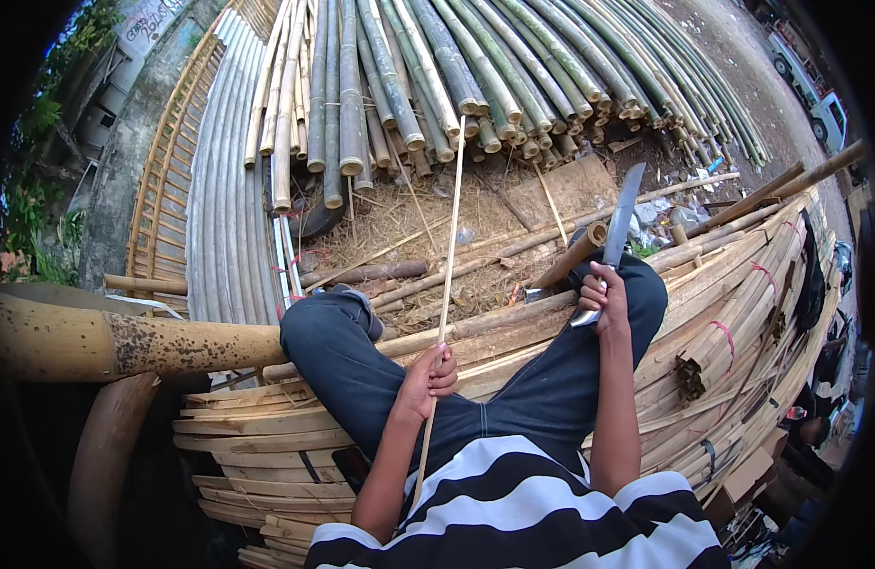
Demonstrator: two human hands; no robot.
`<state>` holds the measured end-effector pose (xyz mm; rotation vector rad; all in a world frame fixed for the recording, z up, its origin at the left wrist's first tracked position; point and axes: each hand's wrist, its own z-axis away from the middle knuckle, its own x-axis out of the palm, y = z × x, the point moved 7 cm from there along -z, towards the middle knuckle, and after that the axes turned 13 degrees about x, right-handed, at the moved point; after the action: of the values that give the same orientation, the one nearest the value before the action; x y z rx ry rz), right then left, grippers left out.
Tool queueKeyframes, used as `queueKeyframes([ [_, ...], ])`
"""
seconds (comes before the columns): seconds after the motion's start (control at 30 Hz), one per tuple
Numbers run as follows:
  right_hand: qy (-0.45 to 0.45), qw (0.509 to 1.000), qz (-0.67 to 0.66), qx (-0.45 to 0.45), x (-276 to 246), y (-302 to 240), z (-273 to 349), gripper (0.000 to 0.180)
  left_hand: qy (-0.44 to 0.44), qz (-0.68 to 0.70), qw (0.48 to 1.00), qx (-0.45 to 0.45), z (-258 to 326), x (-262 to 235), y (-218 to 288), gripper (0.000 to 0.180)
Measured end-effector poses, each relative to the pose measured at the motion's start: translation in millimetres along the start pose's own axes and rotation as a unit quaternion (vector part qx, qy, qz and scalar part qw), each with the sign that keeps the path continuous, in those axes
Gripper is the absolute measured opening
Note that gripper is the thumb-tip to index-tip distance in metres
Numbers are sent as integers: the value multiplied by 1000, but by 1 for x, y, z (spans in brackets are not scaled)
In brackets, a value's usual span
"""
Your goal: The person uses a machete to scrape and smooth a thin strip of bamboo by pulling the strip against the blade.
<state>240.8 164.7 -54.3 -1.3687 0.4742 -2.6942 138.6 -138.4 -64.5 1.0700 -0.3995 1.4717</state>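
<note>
My left hand [428, 381] is closed around a long thin bamboo strip [452, 242]. The strip stands nearly upright in the picture, its far end reaching the bamboo pile and its near end running down to my striped shirt. In my right hand [604, 302] is a large knife [623, 220], gripped by its pale handle above my right knee. The blade points up and away from me, apart from the strip. Just left of the knife, a short bamboo pole end [582, 248] slants up beside my right leg.
Bundled split bamboo slats [684, 351] lie under and beside me. A thick bamboo pole [191, 349] juts in at left, near my left knee. Ahead are many stacked bamboo poles [428, 71], corrugated sheets [227, 190] and a bamboo ladder-like frame [158, 199]. Shavings litter the ground [400, 223].
</note>
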Motion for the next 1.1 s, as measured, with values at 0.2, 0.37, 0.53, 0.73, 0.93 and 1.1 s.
queueKeyframes([
  [0.2,-239,946,-220,-3,36,-9,11,21,1,9,1000,7,4,-5,3,21],
  [0.37,-114,987,105,-49,51,9,9,19,1,12,1000,13,7,-5,6,21],
  [0.53,79,913,395,-67,43,41,-13,23,15,-6,1000,22,9,-2,10,22],
  [0.73,120,724,673,-96,54,75,-32,21,27,-81,994,69,12,2,15,23],
  [0.93,20,616,781,-99,85,106,-30,26,82,-395,896,184,11,-2,27,29],
  [1.1,-43,567,810,-142,106,119,-29,25,65,-181,971,143,9,6,29,25],
])
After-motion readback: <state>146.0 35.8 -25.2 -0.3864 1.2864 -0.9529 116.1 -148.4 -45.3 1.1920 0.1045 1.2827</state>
